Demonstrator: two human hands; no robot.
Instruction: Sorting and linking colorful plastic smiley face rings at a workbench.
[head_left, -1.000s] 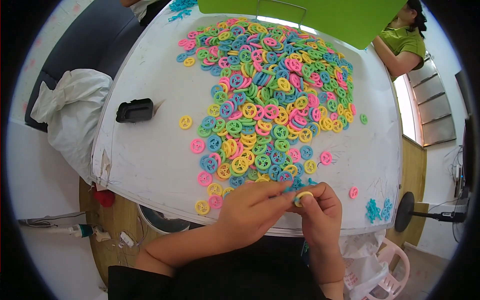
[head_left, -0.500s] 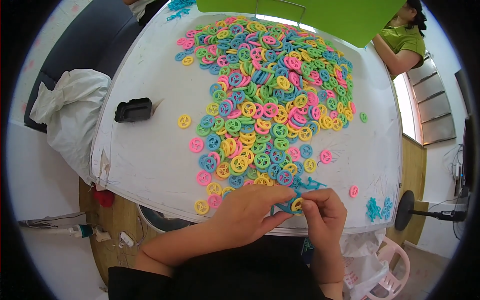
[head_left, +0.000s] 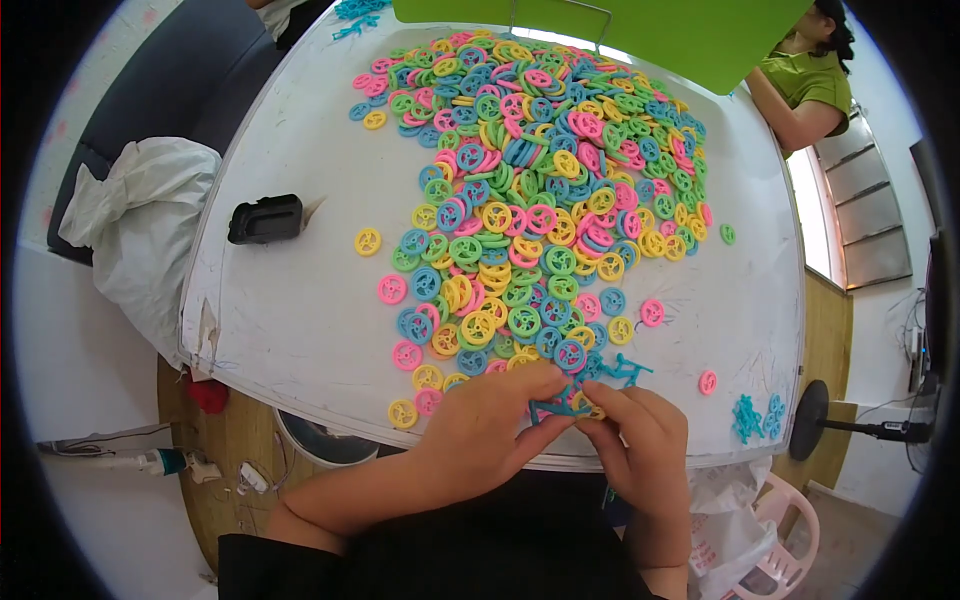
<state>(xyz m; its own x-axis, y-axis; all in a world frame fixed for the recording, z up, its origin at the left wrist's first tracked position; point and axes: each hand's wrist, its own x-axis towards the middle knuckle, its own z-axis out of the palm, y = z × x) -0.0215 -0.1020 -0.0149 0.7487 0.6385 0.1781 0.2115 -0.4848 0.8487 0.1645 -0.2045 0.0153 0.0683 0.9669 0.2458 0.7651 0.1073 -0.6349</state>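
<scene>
At the table's near edge my left hand (head_left: 490, 420) pinches a small blue plastic frame (head_left: 556, 409) between thumb and fingers. My right hand (head_left: 640, 430) is closed on a yellow toy wheel (head_left: 590, 405), pressed against the frame's right end; fingers cover part of both. Just beyond my fingertips lie more blue plastic frames (head_left: 622, 370). A large pile of pink, yellow, green and blue toy wheels (head_left: 530, 220) spreads from there to the far side of the table.
On the white table (head_left: 300, 310) a black tray (head_left: 266, 220) sits at left, and a cluster of blue parts (head_left: 747, 418) lies at right. A green board (head_left: 660, 40) stands at the far edge. Another person (head_left: 805, 95) is at the far right.
My right hand has turned and shifted slightly left, bringing the yellow wheel in against the blue frame. The frame now tilts differently in my left hand. The pile looks unchanged.
</scene>
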